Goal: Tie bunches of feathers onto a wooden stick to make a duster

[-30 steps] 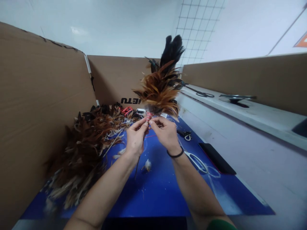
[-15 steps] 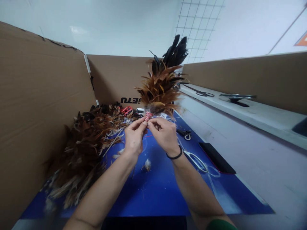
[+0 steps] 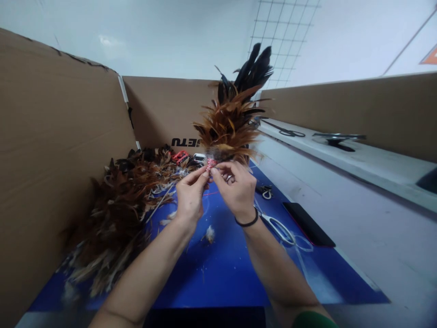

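Note:
A feather duster with brown feathers and black tips stands tilted slightly right above the table. Red string is wound around its base. My left hand pinches the duster's base just under the winding. My right hand is closed at the same spot, thumb and index finger pressed against the red string. What lies inside the right fingers is partly hidden. A thin red strand runs below the hands over the blue table.
A big pile of loose feathers lies along the left cardboard wall. On the blue table are white-handled scissors, a black phone-like slab and a small feather tuft. A ledge at right holds black scissors.
The duster has risen slightly and its tips lean a little further right. My right hand has shifted slightly, its fingers more bent over the winding. My left hand stays nearly in place.

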`<state>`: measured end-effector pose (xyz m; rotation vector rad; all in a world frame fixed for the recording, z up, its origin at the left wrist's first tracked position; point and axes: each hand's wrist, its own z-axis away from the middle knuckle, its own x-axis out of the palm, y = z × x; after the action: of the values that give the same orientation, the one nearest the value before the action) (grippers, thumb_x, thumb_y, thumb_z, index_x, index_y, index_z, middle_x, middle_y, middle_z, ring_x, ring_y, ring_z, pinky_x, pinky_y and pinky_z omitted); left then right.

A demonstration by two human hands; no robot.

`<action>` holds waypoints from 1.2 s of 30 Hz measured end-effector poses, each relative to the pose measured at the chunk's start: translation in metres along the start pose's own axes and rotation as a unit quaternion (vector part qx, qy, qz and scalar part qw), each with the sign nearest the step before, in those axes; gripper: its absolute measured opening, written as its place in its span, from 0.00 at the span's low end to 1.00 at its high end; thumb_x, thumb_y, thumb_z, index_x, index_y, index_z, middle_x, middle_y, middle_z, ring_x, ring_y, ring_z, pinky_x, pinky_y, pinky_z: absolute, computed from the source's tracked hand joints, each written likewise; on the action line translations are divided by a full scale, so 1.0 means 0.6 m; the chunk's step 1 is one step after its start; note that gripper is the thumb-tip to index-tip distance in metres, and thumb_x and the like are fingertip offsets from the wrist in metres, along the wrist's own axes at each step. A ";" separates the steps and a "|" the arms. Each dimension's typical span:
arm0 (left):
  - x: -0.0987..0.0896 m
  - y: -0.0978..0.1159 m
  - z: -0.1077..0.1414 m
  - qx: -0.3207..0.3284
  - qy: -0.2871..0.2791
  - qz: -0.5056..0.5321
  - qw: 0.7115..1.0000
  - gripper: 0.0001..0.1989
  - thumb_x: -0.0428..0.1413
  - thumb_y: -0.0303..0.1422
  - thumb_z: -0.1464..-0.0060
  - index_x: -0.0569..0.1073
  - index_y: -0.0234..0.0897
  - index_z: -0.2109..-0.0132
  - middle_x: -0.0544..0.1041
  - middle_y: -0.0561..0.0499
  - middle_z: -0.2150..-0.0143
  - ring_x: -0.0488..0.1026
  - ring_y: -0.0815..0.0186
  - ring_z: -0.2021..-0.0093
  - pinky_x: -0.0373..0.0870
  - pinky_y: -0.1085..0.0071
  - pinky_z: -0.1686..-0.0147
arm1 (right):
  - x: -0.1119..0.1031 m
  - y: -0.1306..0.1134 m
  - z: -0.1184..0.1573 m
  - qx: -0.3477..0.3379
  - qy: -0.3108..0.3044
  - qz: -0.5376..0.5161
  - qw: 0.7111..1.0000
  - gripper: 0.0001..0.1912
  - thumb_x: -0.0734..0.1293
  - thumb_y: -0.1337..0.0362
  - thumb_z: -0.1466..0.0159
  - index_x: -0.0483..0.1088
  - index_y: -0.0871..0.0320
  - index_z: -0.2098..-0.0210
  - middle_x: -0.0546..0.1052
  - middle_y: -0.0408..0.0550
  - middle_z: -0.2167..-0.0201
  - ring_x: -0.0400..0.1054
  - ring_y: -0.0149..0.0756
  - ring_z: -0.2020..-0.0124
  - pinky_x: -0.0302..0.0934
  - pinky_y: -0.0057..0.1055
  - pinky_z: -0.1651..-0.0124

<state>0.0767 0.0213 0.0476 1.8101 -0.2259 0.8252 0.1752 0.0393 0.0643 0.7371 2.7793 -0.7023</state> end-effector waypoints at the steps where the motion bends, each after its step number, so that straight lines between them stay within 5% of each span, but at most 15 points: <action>1: 0.001 0.000 0.001 0.000 -0.002 -0.005 1.000 0.15 0.66 0.31 0.63 0.80 0.34 0.63 0.79 0.46 0.69 0.71 0.72 0.74 0.64 0.75 0.72 | 0.000 -0.001 -0.001 0.007 0.023 0.005 1.000 0.07 0.65 0.60 0.40 0.71 0.56 0.66 0.74 0.45 0.73 0.68 0.32 0.72 0.63 0.29 0.66; 9: 0.004 -0.006 0.009 0.008 -0.022 -0.035 0.999 0.14 0.65 0.33 0.61 0.80 0.34 0.64 0.78 0.48 0.71 0.69 0.73 0.74 0.62 0.74 0.73 | 0.001 -0.001 -0.004 0.035 0.068 0.005 0.997 0.08 0.64 0.61 0.40 0.69 0.57 0.73 0.75 0.45 0.75 0.68 0.32 0.73 0.63 0.30 0.66; 16: 0.009 0.001 0.012 -0.028 -0.008 -0.025 0.999 0.14 0.66 0.32 0.64 0.80 0.33 0.65 0.78 0.47 0.72 0.69 0.73 0.75 0.62 0.74 0.73 | -0.002 0.008 -0.009 0.081 0.040 -0.054 0.994 0.07 0.65 0.63 0.43 0.66 0.57 0.77 0.71 0.41 0.79 0.63 0.28 0.78 0.61 0.27 0.72; 36: 0.005 0.029 0.007 -0.072 -0.006 0.047 0.996 0.13 0.65 0.26 0.65 0.79 0.31 0.66 0.77 0.49 0.75 0.69 0.74 0.77 0.63 0.76 0.76 | -0.004 -0.002 -0.003 0.049 -0.021 -0.132 0.990 0.05 0.65 0.66 0.42 0.67 0.57 0.74 0.71 0.40 0.78 0.64 0.27 0.78 0.61 0.25 0.72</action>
<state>0.0718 0.0111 0.0620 1.6801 -0.3725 0.8423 0.1762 0.0381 0.0668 0.3656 2.8489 -0.8959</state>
